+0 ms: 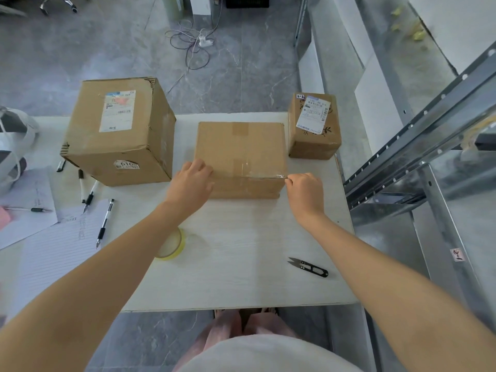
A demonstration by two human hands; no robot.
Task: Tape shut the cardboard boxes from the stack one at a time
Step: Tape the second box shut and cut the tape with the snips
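Center box: flat brown cardboard box [240, 149], lying mid-top of the white wooden table [241, 277], flaps down, old tape patch on top.
Tape strip: clear tape strip [257, 175] runs along the center box's near top edge, shiny and wrinkled toward the right corner.
Left hand: left hand [192, 181] on the center box's near-left corner, fingers fairly straight, pressing down, grasping nothing.
Right hand: right hand [304, 191] at the center box's near-right corner, fingers curled, pinching the strip's end.
Big box: tall brown cardboard box with white label [118, 130], just left of the center box.
Small box: small brown cardboard box with printed label [314, 127], just right-rear of the center box.
Tape roll: yellowish clear tape roll [174, 247], nearer the person than the center box, partly under the left forearm.
Snips: black thread snips [308, 267], near-right of the center box, well apart.
Pens, paper: black-and-white pens [105, 222] on lined paper sheets [59, 245], far left of the center box.
Rack: grey metal rack [418, 146], right of the center box, off the table.
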